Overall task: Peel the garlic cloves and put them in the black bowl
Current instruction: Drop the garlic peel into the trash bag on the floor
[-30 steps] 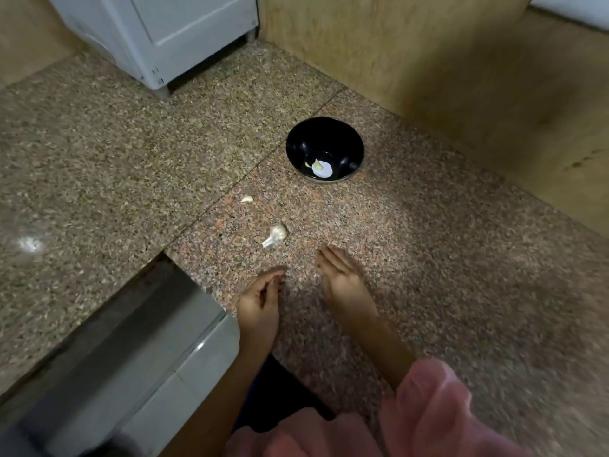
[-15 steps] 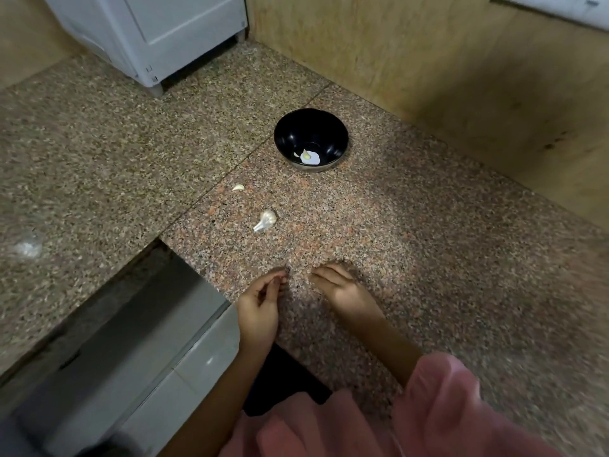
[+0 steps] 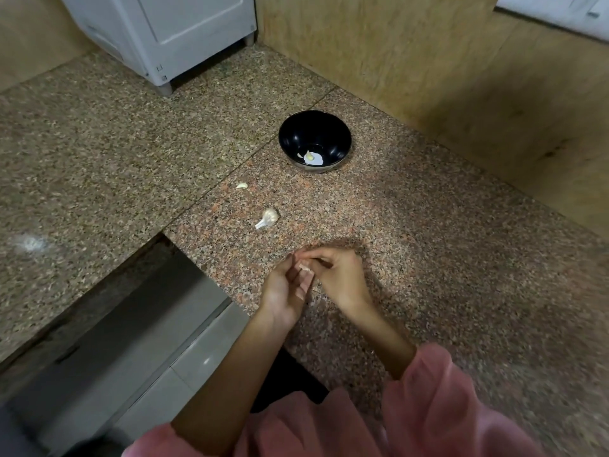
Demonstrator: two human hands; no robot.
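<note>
While the head camera looked down over the speckled granite counter [image 3: 428, 258], both hands met just above its near edge. The left hand [image 3: 285, 291] was cupped palm-up, fingers curled, and the right hand [image 3: 339, 275] pressed in against it from the other side, fingertips pinched together. Between them sat a small pale garlic clove [image 3: 305, 268], both hands closed on it; how much skin was on it could not be told. Farther out, a partial garlic bulb [image 3: 267, 218] with its stem lay on the counter, and beyond that, a loose clove [image 3: 242, 185] rested near the seam between slabs. The black bowl [image 3: 314, 133] stood well past both, close to the wooden wall panel [image 3: 428, 61], and in its bottom lay a peeled clove [image 3: 309, 156] beside a bright white patch. A white appliance [image 3: 171, 31] stood at the far left corner. Pink sleeves [image 3: 428, 407] filled the bottom of the view.
</note>
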